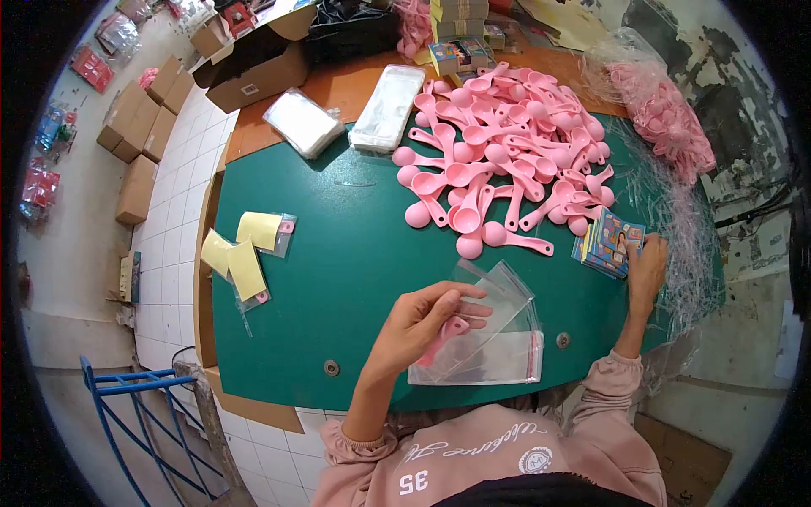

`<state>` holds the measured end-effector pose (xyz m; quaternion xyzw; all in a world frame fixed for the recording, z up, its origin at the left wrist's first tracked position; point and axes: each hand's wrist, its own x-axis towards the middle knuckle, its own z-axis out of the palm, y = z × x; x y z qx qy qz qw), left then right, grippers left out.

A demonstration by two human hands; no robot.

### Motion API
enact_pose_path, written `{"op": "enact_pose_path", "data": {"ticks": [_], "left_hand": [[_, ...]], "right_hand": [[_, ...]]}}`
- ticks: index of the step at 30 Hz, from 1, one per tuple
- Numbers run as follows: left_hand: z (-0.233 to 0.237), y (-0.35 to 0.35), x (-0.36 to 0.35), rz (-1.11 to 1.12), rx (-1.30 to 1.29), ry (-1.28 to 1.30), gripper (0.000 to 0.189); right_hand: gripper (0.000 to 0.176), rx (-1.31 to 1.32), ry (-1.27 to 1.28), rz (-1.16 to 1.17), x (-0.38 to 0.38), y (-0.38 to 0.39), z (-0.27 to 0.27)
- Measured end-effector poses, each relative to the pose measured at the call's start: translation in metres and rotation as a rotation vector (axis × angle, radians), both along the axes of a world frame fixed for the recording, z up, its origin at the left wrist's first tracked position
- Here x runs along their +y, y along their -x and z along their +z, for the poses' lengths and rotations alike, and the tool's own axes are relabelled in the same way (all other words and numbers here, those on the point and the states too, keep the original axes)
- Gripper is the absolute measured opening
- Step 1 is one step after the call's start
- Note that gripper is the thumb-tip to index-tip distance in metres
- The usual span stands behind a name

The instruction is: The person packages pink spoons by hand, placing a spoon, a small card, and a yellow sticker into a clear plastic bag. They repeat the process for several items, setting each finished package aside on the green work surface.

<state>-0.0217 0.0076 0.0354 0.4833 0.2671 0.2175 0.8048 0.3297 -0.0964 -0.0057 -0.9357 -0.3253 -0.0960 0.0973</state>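
Note:
My left hand [422,328] is closed, thumb against fingers, around a pink measuring spoon [443,340] and a clear plastic bag [487,319]. Most of that spoon is hidden behind the hand. Below it, more clear bags [507,359] lie flat near the table's front edge. At the right, the fingers of my right hand [647,269] pinch the edge of a printed card on a stack of colourful cards [610,241]. A large heap of pink measuring spoons [498,160] lies just beyond the cards.
Several filled packets with yellow cards [245,269] lie at the left of the green table [338,253]. Two stacks of clear bags [387,110] rest at the back, beside an open cardboard box [258,76]. A bulging plastic bag of pink spoons [663,118] stands back right.

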Motion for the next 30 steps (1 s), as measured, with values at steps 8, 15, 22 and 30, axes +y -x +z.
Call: {"op": "enact_pose_path", "data": {"ticks": [8, 15, 22, 30], "left_hand": [[-0.003, -0.003, -0.004, -0.057, 0.088, -0.067, 0.032], [-0.002, -0.004, -0.005, -0.079, 0.232, -0.287, 0.027], [-0.007, -0.010, -0.015, -0.234, 0.156, -0.210, 0.037], [0.004, -0.007, -0.026, -0.242, 0.526, -0.613, 0.062]], "right_hand": [[0.023, 0.931, -0.649, 0.414, 0.009, 0.092, 0.068], [0.015, 1.054, -0.138, 0.852, 0.017, 0.130, 0.096], [0.021, 0.860, 0.073, 1.183, 0.024, 0.138, 0.092], [0.020, 0.816, -0.009, 1.360, 0.022, 0.154, 0.066]]}}
